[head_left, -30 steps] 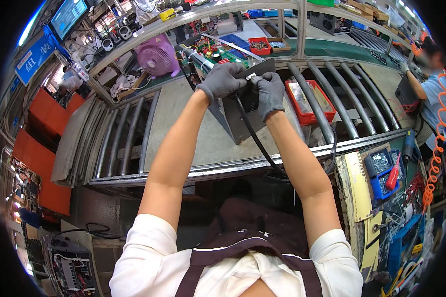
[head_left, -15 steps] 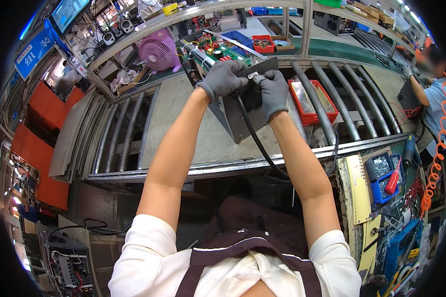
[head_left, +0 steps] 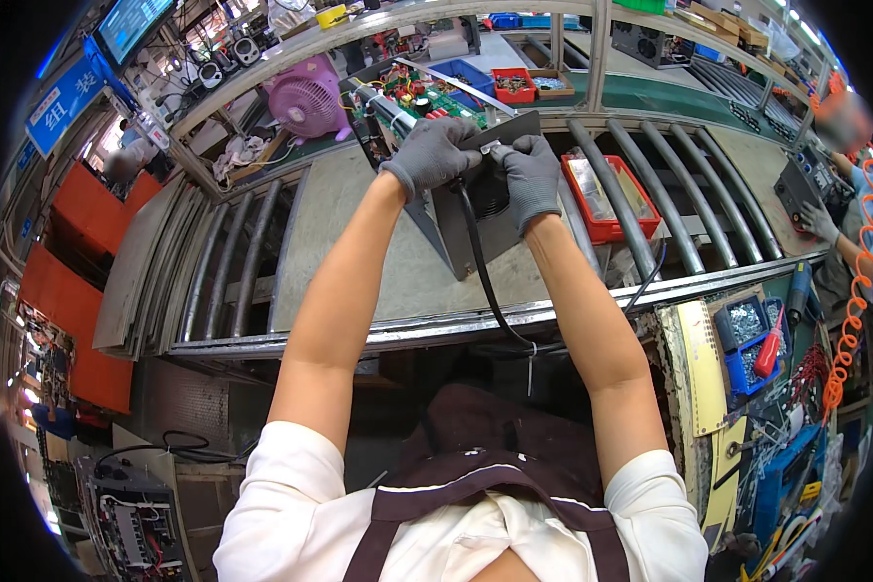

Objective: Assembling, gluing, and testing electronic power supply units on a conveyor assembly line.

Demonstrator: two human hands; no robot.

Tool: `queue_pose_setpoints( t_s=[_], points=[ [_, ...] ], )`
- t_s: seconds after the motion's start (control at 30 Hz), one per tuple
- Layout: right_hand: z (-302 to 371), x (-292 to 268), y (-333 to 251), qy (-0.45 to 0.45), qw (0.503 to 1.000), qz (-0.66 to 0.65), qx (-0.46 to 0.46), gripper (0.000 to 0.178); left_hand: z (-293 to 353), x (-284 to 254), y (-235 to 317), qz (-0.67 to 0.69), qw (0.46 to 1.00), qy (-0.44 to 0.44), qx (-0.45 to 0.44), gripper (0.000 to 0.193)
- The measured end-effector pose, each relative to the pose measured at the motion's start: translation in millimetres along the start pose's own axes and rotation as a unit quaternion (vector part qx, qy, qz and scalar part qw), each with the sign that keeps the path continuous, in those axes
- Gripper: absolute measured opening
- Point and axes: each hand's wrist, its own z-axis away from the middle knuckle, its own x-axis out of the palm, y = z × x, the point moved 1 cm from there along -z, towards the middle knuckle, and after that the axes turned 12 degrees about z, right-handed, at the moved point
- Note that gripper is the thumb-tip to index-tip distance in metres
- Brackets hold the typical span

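Observation:
Both my hands wear grey gloves and meet at the upper part of a dark grey metal panel (head_left: 466,228) with a round vent. My left hand (head_left: 432,155) is closed, its fingertips at the top of a thick black cable (head_left: 479,254), which hangs in front of the panel. My right hand (head_left: 532,179) pinches at a small silvery-white piece (head_left: 492,147) between the two hands; its exact kind is hidden by the fingers. Behind the panel lies an open chassis with a green circuit board (head_left: 446,102).
A red bin (head_left: 611,231) sits among the rollers (head_left: 674,204) at right. A purple fan (head_left: 306,102) stands beyond the bench. Blue screw trays (head_left: 747,325) and a red screwdriver (head_left: 768,351) lie right. At far right a co-worker's gloved hand (head_left: 821,223) is beside a black box (head_left: 798,191).
My hands stay nearly in place, with the panel shifted very slightly left. The hanging cable has swung a little, and a pale tie on it shows. The co-worker's hands and black box have moved.

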Motion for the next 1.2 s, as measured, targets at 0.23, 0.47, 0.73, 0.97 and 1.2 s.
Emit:
queue_pose_setpoints(
  t_s=[0.23,0.47,0.73,0.97,1.2],
  points=[
    [5.4,4.4,-3.1,-0.006,1.0,-0.02,0.0,0.021,3.0,-2.1,-3.0,0.02,1.0,-0.013,-0.011,0.032],
    [-1.0,12.0,-4.3,-0.009,0.988,0.153,-0.024,0.028,5.7,-5.9,-9.6,0.017,1.0,-0.002,-0.007,0.028],
    [1.6,-71.1,53.1,-0.027,0.963,0.253,0.09,0.033,-11.7,23.1,-0.1,0.099,0.995,-0.01,-0.023,0.031],
    [171.5,-195.5,29.4,0.016,0.981,0.163,0.1,0.022,11.2,-14.6,-12.9,0.109,0.993,-0.033,0.012,0.034],
    [380.1,-456.3,-75.5,0.463,0.764,0.439,0.094,0.011,10.1,33.2,55.6,-0.404,0.901,0.109,0.112,0.038]
  ],
)
